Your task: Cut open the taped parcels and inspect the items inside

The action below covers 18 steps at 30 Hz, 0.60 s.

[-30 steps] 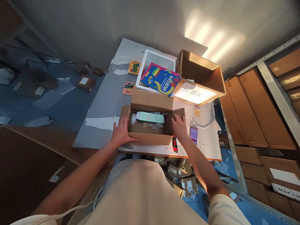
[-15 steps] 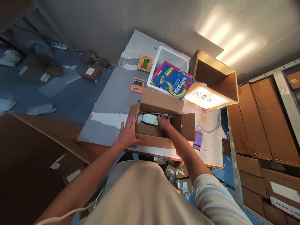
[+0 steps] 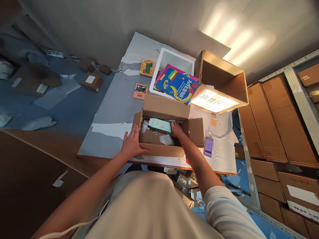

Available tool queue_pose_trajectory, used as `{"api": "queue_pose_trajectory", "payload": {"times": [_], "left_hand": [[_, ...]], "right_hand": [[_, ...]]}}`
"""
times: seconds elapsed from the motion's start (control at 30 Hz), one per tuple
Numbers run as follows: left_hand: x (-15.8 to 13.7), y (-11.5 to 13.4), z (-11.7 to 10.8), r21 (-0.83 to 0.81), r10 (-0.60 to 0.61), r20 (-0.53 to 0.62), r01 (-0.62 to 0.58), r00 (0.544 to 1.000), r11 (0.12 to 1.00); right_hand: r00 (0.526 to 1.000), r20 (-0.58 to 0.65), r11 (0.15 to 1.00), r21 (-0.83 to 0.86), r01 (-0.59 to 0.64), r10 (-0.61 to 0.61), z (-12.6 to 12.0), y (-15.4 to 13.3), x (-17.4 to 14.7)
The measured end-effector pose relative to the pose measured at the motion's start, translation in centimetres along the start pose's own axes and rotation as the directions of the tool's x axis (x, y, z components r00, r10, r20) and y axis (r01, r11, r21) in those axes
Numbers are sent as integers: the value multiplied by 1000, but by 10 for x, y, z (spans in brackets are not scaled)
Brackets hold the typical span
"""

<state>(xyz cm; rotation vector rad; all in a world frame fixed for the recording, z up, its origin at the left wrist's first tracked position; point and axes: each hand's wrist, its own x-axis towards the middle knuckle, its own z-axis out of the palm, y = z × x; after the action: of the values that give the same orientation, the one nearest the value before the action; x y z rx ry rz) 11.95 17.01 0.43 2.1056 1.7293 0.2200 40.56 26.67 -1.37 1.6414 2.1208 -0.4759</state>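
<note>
An opened cardboard box [image 3: 161, 151] stands at the table's front edge, flaps spread. My left hand [image 3: 131, 143] holds its near left corner, fingers along the left side and thumb along the front wall. Inside the box, my right hand [image 3: 176, 129] grips the right end of a small mint-green carton [image 3: 160, 124]; its fingertips are partly hidden. The carton lies lengthwise near the back wall with its left end flap raised. Clear plastic packing [image 3: 166, 139] lies in front of it, and another piece of plastic [image 3: 144, 127] is at the left end.
Behind the box, a white foam bin [image 3: 159, 63] holds several books [image 3: 178, 84]. An open carton with a handwritten sign [image 3: 215, 101] is to its right. A phone [image 3: 208, 147] lies right of the box. Two small booklets [image 3: 141, 90] lie left. Shelved boxes [image 3: 274, 119] line the right.
The mint-green carton has shifted slightly right and back inside the box, with my right hand at its end. Plastic packing now shows in front of it. My left hand stays on the box corner.
</note>
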Motion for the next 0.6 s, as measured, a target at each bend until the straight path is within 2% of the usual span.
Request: {"api": "queue_pose_trajectory", "payload": {"times": [0.13, 0.23, 0.33, 0.47, 0.6], "left_hand": [[0, 2, 0, -5, -11, -8, 11, 1000, 1000], [0, 4, 2, -16, -33, -15, 33, 999, 999], [0, 4, 3, -27, -35, -19, 34, 999, 999], [-1, 4, 3, -41, -42, -24, 41, 999, 998], [-1, 4, 4, -48, -39, -24, 37, 999, 998]], "right_hand": [[998, -39, 998, 2, 58, -58, -17, 3, -9], [978, -175, 990, 54, 127, -115, -33, 9, -29], [934, -310, 976, 65, 208, -178, -50, 11, -54], [938, -259, 973, -80, 219, -232, -81, -6, -75], [959, -159, 953, -231, 195, -235, -101, -46, -72]]}}
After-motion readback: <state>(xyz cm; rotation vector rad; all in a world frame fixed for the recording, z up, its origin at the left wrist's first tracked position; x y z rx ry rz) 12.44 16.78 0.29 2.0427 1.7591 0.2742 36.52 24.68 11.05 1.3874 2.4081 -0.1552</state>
